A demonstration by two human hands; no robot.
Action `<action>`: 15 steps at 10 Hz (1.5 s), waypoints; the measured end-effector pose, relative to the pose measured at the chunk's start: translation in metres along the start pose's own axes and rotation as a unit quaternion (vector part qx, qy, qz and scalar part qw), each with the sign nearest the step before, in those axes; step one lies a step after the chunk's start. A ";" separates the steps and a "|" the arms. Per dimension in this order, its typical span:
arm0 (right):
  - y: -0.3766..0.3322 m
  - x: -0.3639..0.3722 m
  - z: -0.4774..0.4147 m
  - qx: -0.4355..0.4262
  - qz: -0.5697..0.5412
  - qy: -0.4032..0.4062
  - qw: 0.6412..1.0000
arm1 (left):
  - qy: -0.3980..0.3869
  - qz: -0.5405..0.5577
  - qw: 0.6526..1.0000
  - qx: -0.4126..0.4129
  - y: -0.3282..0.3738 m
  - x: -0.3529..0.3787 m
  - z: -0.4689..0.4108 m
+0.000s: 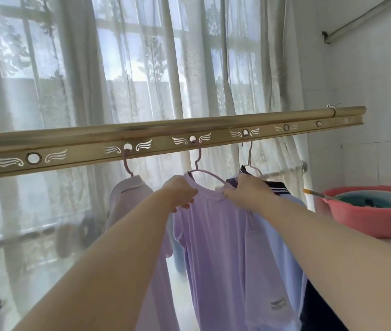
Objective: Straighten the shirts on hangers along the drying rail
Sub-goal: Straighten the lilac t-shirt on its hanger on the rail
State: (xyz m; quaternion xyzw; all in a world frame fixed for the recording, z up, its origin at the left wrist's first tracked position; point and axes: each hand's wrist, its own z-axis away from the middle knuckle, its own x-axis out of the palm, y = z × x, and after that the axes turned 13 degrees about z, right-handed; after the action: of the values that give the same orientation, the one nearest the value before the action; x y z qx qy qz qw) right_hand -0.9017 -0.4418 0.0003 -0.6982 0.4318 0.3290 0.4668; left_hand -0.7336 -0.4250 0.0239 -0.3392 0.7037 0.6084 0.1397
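The lilac shirt [216,240] is being gripped at its collar by both hands, left hand [182,193] and right hand [244,191]. It is being carried by a hanger [201,172] hooked into the drying rail [165,137].

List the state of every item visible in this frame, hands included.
Lilac T-shirt: hanging on purple hanger, neckline gripped by both hands.
Left hand: pinches the neckline's left side.
Right hand: grips the neckline's right side.
Pale pink collared shirt: hanging, untouched.
Light blue navy-collared shirt: hanging, partly hidden by right hand.
Pink plastic basin: upright, unhandled.
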 end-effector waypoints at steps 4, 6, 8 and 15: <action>0.011 0.022 -0.025 -0.118 -0.128 -0.071 0.982 | 0.022 0.296 0.954 -0.033 0.030 0.046 -0.038; 0.009 0.020 -0.027 -0.136 -0.131 -0.133 0.973 | 0.026 0.295 0.955 -0.027 0.027 0.049 -0.054; 0.002 0.024 -0.030 -0.145 -0.143 -0.170 0.964 | 0.042 0.261 0.964 -0.022 0.025 0.050 -0.066; 0.020 0.037 -0.086 -0.147 -0.142 -0.174 0.963 | 0.198 0.306 0.931 -0.014 0.031 0.039 -0.080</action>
State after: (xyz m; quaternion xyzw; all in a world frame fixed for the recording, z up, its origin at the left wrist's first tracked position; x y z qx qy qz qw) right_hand -0.8999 -0.5367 -0.0091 -0.7454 0.1876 0.4356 0.4685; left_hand -0.7648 -0.5126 0.0408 -0.2228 0.7784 0.5514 -0.2008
